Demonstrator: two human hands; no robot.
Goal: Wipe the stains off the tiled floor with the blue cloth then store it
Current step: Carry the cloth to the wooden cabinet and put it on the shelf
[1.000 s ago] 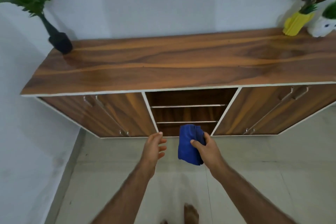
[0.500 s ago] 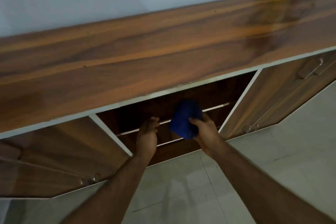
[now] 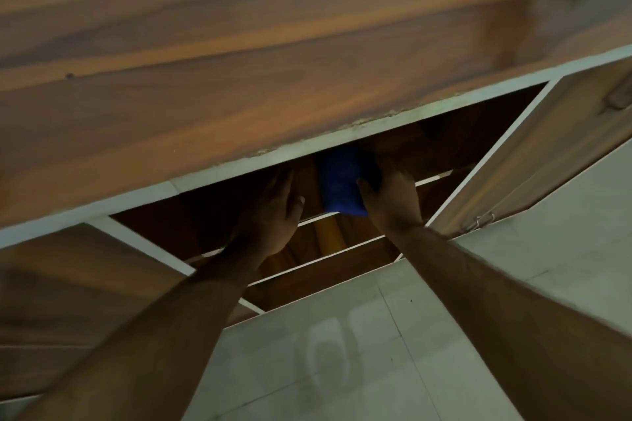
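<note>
Gripping blue cloth [image 3: 342,181]: right hand [image 3: 393,198] | left hand [image 3: 273,212] spread, reaching into shelf [image 3: 431,179]

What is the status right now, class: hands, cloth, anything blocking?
Right hand grips blue cloth at the cabinet's top open shelf. Left hand open beside it, holding nothing. Cloth not yet released. No visible obstruction.

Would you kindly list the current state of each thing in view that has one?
Folded blue cloth: gripped, partly inside the top open shelf.
Right hand: holds the cloth.
Left hand: fingers straight, holding nothing, reaching into the shelf opening.
Wooden cabinet's right door: closed.
Grey tiled floor: no stains visible.
</note>
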